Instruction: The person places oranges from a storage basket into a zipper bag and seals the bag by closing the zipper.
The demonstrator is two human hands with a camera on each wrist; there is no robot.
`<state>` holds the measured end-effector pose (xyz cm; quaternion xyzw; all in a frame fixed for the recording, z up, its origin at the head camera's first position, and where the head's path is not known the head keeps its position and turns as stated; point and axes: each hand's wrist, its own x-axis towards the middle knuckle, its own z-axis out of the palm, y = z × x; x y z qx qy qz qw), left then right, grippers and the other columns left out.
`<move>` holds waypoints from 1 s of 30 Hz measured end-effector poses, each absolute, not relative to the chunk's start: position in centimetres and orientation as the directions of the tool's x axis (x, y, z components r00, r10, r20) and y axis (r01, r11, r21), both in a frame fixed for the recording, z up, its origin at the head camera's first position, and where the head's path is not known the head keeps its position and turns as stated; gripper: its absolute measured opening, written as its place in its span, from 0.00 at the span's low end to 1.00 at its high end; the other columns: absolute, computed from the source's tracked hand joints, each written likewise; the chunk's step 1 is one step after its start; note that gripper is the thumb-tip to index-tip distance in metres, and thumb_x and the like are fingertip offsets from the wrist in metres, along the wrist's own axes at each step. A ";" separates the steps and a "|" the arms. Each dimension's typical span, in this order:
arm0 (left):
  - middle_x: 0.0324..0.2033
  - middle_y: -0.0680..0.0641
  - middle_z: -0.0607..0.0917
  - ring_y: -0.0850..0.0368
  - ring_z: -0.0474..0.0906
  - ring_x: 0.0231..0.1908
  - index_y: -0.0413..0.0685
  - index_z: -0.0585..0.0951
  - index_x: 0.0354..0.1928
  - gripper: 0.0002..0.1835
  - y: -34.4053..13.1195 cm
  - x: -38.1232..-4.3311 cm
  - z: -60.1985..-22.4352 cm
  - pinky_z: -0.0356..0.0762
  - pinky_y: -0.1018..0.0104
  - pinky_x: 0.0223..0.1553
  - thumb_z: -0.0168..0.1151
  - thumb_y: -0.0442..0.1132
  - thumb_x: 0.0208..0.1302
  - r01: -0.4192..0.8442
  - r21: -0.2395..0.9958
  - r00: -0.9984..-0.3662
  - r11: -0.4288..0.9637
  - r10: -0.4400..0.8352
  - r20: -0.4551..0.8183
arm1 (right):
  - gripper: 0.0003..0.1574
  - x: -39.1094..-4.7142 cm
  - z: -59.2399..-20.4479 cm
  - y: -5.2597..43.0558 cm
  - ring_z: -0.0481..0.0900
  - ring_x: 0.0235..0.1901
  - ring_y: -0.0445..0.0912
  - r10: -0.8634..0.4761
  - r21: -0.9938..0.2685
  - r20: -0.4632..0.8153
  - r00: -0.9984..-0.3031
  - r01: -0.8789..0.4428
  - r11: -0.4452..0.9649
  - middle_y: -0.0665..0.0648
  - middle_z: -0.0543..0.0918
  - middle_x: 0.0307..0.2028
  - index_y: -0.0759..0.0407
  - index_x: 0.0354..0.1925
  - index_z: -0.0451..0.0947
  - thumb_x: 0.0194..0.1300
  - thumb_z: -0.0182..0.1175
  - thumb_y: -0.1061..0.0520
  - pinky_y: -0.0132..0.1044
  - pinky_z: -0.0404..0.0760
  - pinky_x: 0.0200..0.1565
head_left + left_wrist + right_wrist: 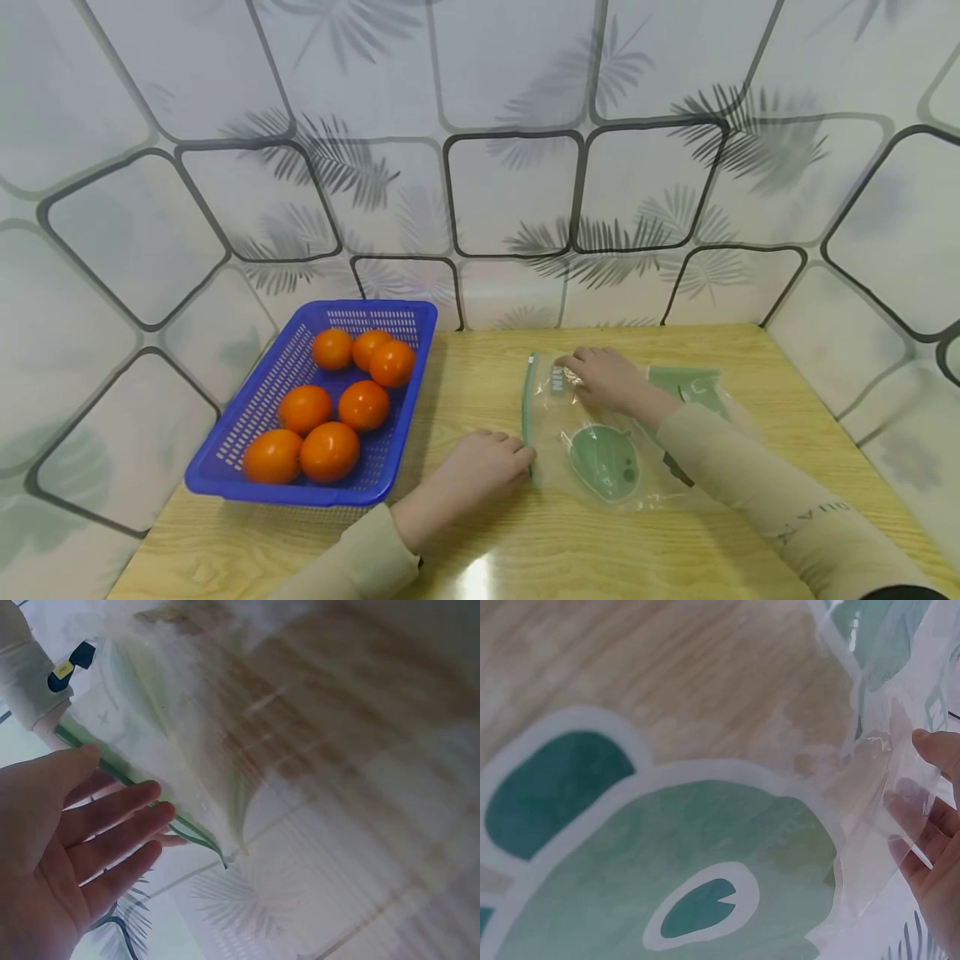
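A clear zip bag (542,462) with green printed shapes and a green zip edge (527,400) lies flat on the wooden table. My left hand (480,467) rests at the near end of that edge, thumb side toward the bag. In the left wrist view its fingers (124,825) are extended beside the green strip. Over the upper part of the bag, my right hand (611,379) touches the film near the printed letters. The right wrist view shows its thumb and fingers (932,840) apart and gently bent, some fingertips seen through the film.
A blue plastic basket (408,417) stands on the left of the table (555,554), holding several oranges (330,452). Patterned white panels (513,196) with leaf prints rise behind the table and at both sides.
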<state>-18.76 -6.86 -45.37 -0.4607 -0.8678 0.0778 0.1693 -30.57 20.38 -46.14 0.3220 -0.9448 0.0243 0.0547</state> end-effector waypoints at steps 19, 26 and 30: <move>0.36 0.59 0.93 0.66 0.88 0.34 0.57 0.88 0.45 0.09 -6.5 -18.4 -44.3 0.84 0.74 0.37 0.75 0.47 0.66 0.797 -0.149 -0.483 0.585 0.766 0.424 | 0.27 -30.4 -44.7 20.6 0.87 0.44 0.55 -0.578 -0.163 0.174 -0.797 -0.602 0.782 0.62 0.87 0.50 0.59 0.64 0.79 0.69 0.70 0.59 0.50 0.88 0.44; 0.40 0.57 0.93 0.64 0.90 0.39 0.53 0.87 0.48 0.12 -6.5 -18.5 -43.2 0.87 0.73 0.42 0.77 0.44 0.65 0.822 -0.092 -0.453 0.561 0.744 0.492 | 0.28 -30.0 -43.6 20.7 0.87 0.50 0.60 -0.577 -0.156 0.164 -0.800 -0.598 0.786 0.66 0.86 0.54 0.60 0.65 0.78 0.69 0.69 0.60 0.54 0.87 0.48; 0.41 0.55 0.93 0.63 0.91 0.40 0.51 0.85 0.48 0.14 -6.5 -18.7 -42.4 0.87 0.73 0.42 0.78 0.43 0.63 0.837 -0.078 -0.418 0.542 0.723 0.550 | 0.29 -29.8 -43.3 20.6 0.86 0.54 0.61 -0.577 -0.152 0.134 -0.806 -0.592 0.792 0.66 0.84 0.58 0.60 0.67 0.77 0.71 0.69 0.57 0.55 0.87 0.51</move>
